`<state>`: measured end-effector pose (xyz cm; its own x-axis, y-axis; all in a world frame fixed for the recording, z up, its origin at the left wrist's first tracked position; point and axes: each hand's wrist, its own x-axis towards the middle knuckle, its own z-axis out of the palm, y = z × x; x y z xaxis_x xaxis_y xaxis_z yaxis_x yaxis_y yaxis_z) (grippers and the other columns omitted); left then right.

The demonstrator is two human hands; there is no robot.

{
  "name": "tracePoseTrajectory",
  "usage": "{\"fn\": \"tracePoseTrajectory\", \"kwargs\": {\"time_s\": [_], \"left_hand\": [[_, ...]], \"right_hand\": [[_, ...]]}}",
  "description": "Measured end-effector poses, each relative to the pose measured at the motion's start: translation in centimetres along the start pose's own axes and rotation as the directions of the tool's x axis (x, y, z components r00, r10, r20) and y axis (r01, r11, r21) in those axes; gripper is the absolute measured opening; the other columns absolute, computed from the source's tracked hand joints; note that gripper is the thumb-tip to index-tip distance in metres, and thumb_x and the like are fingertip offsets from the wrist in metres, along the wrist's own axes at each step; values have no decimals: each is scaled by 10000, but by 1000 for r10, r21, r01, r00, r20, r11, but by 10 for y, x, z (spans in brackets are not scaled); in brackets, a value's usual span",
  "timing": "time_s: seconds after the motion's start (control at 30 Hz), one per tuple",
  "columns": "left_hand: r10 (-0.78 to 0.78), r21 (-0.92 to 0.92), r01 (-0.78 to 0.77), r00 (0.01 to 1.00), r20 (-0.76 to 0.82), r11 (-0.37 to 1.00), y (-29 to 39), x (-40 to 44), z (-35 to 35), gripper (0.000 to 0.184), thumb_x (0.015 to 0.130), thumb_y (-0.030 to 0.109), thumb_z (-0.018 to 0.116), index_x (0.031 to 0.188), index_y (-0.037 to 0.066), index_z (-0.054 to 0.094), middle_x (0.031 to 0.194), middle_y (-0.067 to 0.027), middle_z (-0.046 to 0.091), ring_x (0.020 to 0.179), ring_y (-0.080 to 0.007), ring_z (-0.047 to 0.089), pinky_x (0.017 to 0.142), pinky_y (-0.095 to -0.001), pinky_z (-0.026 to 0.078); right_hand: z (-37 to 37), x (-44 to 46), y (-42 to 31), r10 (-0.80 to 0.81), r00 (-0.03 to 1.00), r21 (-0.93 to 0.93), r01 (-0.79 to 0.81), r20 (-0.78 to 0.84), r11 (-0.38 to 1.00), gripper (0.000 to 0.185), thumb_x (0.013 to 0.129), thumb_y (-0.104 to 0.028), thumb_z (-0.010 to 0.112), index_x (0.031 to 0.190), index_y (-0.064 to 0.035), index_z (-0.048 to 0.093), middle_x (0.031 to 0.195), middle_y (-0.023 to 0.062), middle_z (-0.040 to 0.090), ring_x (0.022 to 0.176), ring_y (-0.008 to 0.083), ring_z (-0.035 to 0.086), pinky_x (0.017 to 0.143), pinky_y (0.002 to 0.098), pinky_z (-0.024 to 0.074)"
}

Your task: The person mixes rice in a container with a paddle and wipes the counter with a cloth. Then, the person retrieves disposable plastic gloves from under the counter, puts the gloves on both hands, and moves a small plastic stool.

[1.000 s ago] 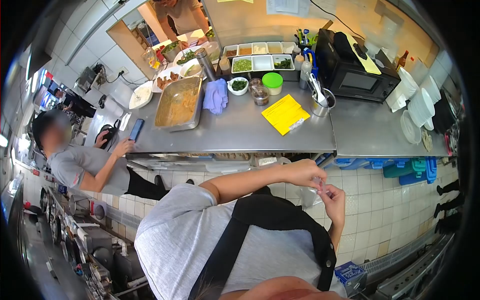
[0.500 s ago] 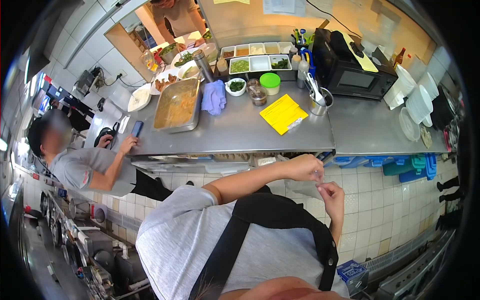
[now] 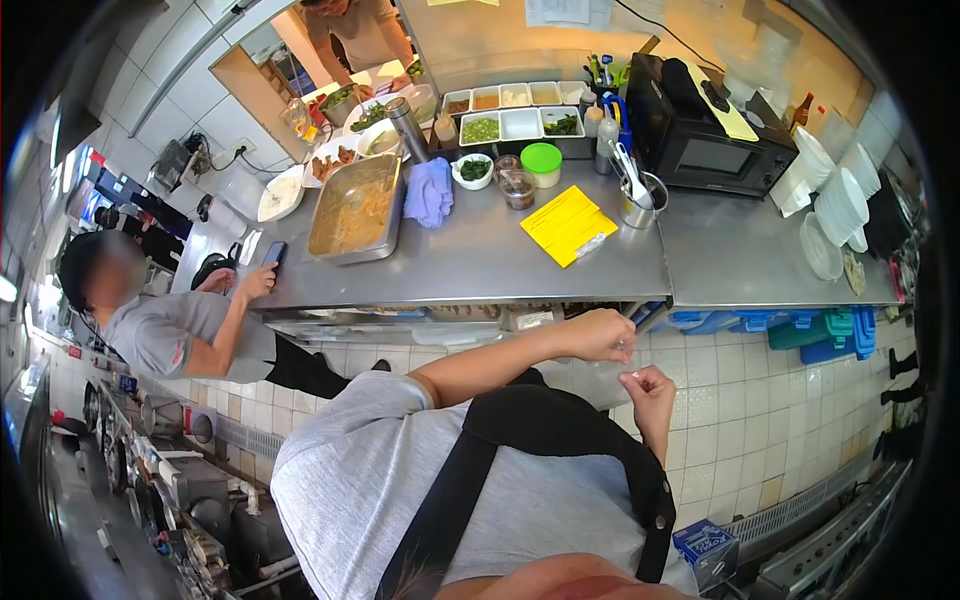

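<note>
My left hand (image 3: 598, 336) is closed in front of the counter edge, with the arm reaching across from the left. Its fingers pinch a thin, clear plastic bag (image 3: 583, 380), which hangs below and is hard to see against the floor tiles. Just below and to the right, my right hand (image 3: 652, 392) is closed, thumb and index finger pressed together near the plastic. Anything between those fingertips is too small to make out. A small gap separates the two hands.
On the steel counter (image 3: 470, 265) stand a large tray of orange-brown food (image 3: 350, 235), a purple cloth (image 3: 429, 193), yellow paper (image 3: 567, 226), a utensil pot (image 3: 640, 212) and a microwave (image 3: 712, 155). A co-worker (image 3: 170, 330) holds a phone (image 3: 273, 254) at left. Another person stands behind the opening.
My hands have shifted slightly left and drawn a little further apart. The hanging plastic has moved left with my left hand. The co-worker's hand with the phone has shifted slightly.
</note>
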<state>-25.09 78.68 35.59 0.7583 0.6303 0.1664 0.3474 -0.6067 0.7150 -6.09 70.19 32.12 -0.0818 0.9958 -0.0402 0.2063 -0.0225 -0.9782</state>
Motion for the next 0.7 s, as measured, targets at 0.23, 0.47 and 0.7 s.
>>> {"fn": "tracePoseTrajectory", "kwargs": {"time_s": [0.23,0.47,0.7], "left_hand": [[-55,-115,41,991,-123,992,-8,-4,-10,131,738,143,691,780,25,652,722,-95,566,681,-282,578,628,-373,445],[-56,-131,43,994,-96,990,-9,0,-9,163,739,147,702,768,5,628,722,-106,567,661,-286,570,612,-367,439],[-68,-130,53,992,-107,990,-9,2,-8,172,758,164,702,759,10,626,706,-101,571,658,-273,568,608,-361,435]], "right_hand": [[-18,3,4,11,997,56,-15,75,998,97,832,-72,668,830,24,679,709,-24,525,650,49,419,594,208,327],[-17,-4,-5,143,987,286,-159,76,945,132,881,-80,618,929,19,691,792,-11,585,691,56,454,644,211,355],[-17,-4,16,-33,999,197,39,-36,980,124,885,-101,624,879,7,686,785,-4,613,718,56,500,659,211,387]]}}
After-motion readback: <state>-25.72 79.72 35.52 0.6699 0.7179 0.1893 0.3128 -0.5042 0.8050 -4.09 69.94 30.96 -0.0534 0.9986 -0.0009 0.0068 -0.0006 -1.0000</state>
